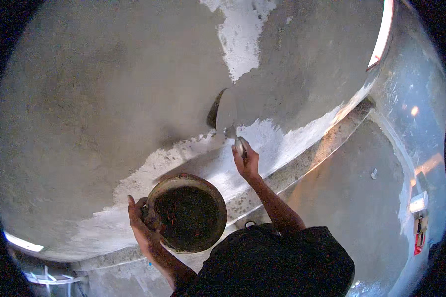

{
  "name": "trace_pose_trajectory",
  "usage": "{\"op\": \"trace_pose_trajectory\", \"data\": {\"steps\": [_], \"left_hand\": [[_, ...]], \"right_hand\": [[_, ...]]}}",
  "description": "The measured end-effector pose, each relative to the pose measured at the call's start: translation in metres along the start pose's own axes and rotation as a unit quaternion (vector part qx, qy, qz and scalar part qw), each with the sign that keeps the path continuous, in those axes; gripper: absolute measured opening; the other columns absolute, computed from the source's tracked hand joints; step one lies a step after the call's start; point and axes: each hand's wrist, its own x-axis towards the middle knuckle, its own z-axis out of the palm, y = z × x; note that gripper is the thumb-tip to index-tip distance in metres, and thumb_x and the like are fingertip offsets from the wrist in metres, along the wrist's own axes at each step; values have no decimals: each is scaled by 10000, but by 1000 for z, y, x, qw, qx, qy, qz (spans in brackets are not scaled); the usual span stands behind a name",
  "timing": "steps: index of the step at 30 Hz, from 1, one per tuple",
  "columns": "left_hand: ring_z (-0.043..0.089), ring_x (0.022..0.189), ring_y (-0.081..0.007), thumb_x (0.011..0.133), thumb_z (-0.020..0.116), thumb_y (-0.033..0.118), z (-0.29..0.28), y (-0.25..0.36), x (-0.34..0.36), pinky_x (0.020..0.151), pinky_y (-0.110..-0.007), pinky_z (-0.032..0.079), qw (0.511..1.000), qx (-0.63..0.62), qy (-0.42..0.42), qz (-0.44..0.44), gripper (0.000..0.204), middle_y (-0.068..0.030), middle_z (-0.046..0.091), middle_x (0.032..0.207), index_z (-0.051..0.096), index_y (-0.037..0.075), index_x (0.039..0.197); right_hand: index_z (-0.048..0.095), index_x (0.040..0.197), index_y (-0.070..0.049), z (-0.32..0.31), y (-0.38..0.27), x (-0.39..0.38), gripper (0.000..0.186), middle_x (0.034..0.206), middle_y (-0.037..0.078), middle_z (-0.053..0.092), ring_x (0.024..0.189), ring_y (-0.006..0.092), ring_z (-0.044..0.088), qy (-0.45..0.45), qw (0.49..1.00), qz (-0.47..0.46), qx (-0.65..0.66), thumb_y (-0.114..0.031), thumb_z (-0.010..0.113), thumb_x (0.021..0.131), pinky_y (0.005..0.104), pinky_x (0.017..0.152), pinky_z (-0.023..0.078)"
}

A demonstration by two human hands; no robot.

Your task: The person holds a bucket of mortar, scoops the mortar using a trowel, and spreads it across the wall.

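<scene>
My right hand [246, 161] is closed around the handle of a trowel [226, 111]. Its pale grey blade points up and lies against or very near the grey plastered wall [109, 89], casting a dark shadow to its left. In my left hand [145, 225] is a round pan [223, 210], gripped at its left side and held in front of my body. Dark mortar [188, 220] with a few small reddish streaks fills the inside of the pan. Bare white wall [260, 141] shows just right of the blade, in a band along the lower edge of the plaster.
Another white patch [240, 37] breaks the plaster at the top. A narrow ledge [307, 158] runs below the wall. At far right are a white box [419, 202] and a red item [419, 243]. White bars [50, 279] stand at lower left.
</scene>
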Motion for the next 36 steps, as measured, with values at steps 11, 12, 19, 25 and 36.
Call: {"op": "trace_pose_trajectory", "data": {"steps": [11, 12, 19, 25, 36], "left_hand": [[329, 375, -56, 872, 416, 547, 2, 3, -5, 336, -213, 203, 998, 0, -58, -27, 514, 41, 453, 525, 570, 70, 757], [330, 374, -56, 874, 413, 546, 4, 2, -5, 337, -212, 204, 999, 13, -35, -23, 516, 40, 454, 526, 567, 68, 754], [312, 344, -60, 876, 410, 548, 10, 2, -8, 317, -203, 201, 998, 52, -22, -8, 515, 36, 436, 501, 556, 75, 735], [318, 342, -54, 870, 420, 552, 0, -1, -4, 312, -197, 201, 997, 48, -57, -26, 512, 43, 423, 492, 556, 74, 751], [335, 359, -57, 871, 418, 548, 6, -5, -7, 326, -202, 222, 999, 41, -13, 2, 504, 47, 428, 500, 559, 77, 759]], "right_hand": [[513, 1073, 0, 2, 28, 42, 273, 572, 4, 510, 410, 50, 439, 77, 994, 46, 62, -192, 550, 882, 222, 356, 350], [512, 1092, 5, 9, 22, 38, 286, 578, 14, 526, 413, 55, 450, 78, 997, -13, -18, -182, 552, 879, 226, 362, 359], [496, 1152, 13, -5, 7, 5, 338, 673, 5, 549, 541, 33, 466, -21, 997, -51, 51, -160, 557, 868, 195, 471, 401], [506, 1129, -35, -26, 11, 41, 314, 584, -14, 510, 416, 50, 451, 111, 961, 140, 211, -244, 532, 896, 217, 365, 372], [505, 1132, -21, 12, -3, 2, 353, 774, 97, 621, 639, 129, 593, -64, 994, 59, 67, -182, 589, 830, 277, 593, 489]]}}
